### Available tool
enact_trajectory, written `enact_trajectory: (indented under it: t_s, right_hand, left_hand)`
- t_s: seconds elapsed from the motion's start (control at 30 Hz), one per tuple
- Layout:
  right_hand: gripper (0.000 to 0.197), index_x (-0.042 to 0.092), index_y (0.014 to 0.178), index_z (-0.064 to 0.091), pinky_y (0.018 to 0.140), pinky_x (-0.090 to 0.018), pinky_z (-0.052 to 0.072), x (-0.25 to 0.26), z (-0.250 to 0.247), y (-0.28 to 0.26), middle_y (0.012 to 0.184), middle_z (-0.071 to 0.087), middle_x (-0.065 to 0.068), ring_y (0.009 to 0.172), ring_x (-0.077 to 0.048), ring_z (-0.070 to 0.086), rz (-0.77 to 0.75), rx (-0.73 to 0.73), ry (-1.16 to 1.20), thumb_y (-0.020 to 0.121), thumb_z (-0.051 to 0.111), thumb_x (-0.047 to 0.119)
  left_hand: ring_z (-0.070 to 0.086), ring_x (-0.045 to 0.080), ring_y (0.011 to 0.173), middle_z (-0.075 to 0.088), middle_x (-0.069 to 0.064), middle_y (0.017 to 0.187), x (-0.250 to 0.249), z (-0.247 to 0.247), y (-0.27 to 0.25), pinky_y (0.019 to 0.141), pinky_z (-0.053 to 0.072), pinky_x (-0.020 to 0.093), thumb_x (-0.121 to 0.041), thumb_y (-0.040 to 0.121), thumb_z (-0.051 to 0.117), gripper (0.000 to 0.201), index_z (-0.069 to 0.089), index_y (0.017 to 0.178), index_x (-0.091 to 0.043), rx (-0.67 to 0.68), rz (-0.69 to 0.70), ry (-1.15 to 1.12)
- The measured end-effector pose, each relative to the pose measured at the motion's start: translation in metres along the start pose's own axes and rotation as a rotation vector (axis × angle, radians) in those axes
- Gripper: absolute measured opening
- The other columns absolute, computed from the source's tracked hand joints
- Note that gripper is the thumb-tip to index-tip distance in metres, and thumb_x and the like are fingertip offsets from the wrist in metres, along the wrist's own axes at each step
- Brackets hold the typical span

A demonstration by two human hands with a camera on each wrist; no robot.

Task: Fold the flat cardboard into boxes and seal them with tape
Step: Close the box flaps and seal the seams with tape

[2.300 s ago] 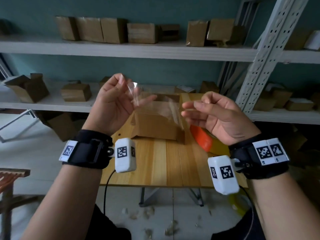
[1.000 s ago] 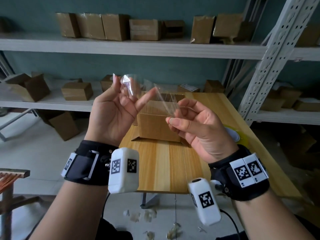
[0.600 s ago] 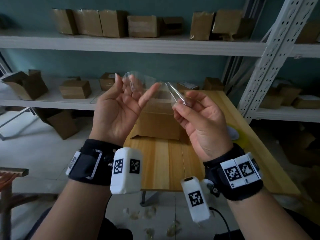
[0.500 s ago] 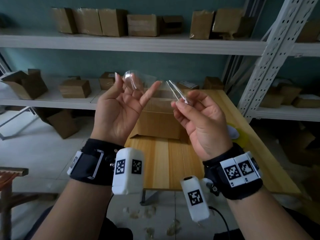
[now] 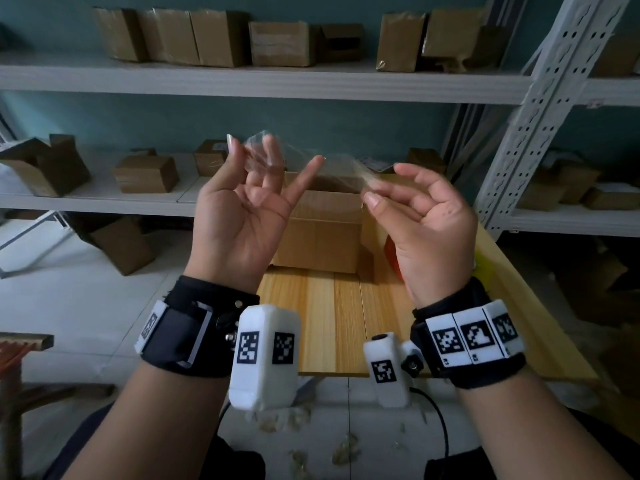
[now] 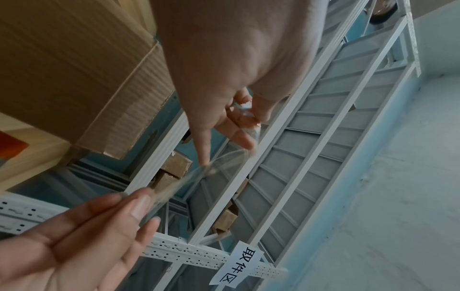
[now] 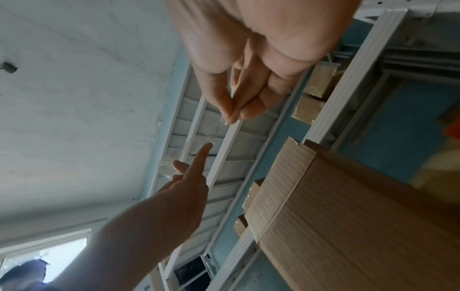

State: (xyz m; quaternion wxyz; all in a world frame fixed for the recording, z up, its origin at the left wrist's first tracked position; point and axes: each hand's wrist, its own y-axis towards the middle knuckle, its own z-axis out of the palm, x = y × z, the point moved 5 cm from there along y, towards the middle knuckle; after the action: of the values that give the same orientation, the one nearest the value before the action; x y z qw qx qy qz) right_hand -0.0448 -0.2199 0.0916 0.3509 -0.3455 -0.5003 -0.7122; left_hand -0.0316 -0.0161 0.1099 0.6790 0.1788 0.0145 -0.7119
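Observation:
A strip of clear tape (image 5: 341, 164) stretches in the air between my two raised hands, palms turned toward me. My left hand (image 5: 263, 161) pinches its crumpled end with thumb and curled middle fingers, the little finger sticking out. My right hand (image 5: 369, 188) pinches the other end between fingertips. The left wrist view shows the tape (image 6: 224, 160) running from my left hand (image 6: 240, 116) to the right hand (image 6: 139, 199). The right wrist view shows the right hand (image 7: 234, 115) pinching. An open-topped cardboard box (image 5: 318, 230) stands on the wooden table (image 5: 339, 323) behind the hands.
An orange tape dispenser (image 5: 390, 252) lies right of the box, mostly hidden by my right hand. Grey shelves (image 5: 242, 81) behind the table hold several cardboard boxes. A white perforated upright (image 5: 540, 98) stands at the right. Tape scraps litter the floor (image 5: 339, 452).
My right hand has drawn away to the right and tipped back, and the tape strip is pulled longer between the hands. The left hand has stayed about where it was.

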Motion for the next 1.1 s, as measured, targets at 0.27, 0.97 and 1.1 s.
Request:
enact_trajectory:
  t_s: [0.27, 0.97, 1.1]
  right_hand:
    - [0.066, 0.010, 0.144, 0.056, 0.084, -0.025, 0.062, 0.012, -0.007, -0.003, 0.112, 0.078, -0.004, 0.097, -0.007, 0.077, -0.137, -0.083, -0.193, 0.085, 0.084, 0.003]
    - [0.010, 0.012, 0.104, 0.075, 0.080, -0.042, 0.063, 0.005, -0.027, 0.012, 0.095, 0.076, 0.002, 0.087, -0.012, 0.075, -0.246, -0.003, -0.468, 0.096, 0.069, 0.010]
    - [0.022, 0.015, 0.125, 0.067, 0.076, -0.041, 0.065, 0.003, -0.015, 0.009, 0.094, 0.077, -0.007, 0.078, -0.020, 0.078, -0.057, 0.074, -0.288, 0.103, 0.063, 0.011]
  left_hand:
    - [0.072, 0.023, 0.092, 0.068, 0.004, 0.094, -0.002, 0.003, 0.001, 0.105, 0.050, 0.072, -0.017, 0.100, 0.068, 0.070, 0.034, 0.161, -0.015, 0.030, -0.017, 0.044]
    - [0.020, 0.030, 0.163, 0.024, 0.007, 0.173, -0.004, 0.012, -0.003, 0.102, 0.051, 0.070, -0.018, 0.096, 0.070, 0.050, 0.045, 0.138, -0.017, 0.179, -0.167, 0.240]
    - [0.036, 0.025, 0.156, 0.044, 0.005, 0.164, -0.010, 0.000, 0.001, 0.099, 0.052, 0.071, -0.016, 0.092, 0.075, 0.054, 0.044, 0.137, -0.018, 0.148, -0.172, 0.196]
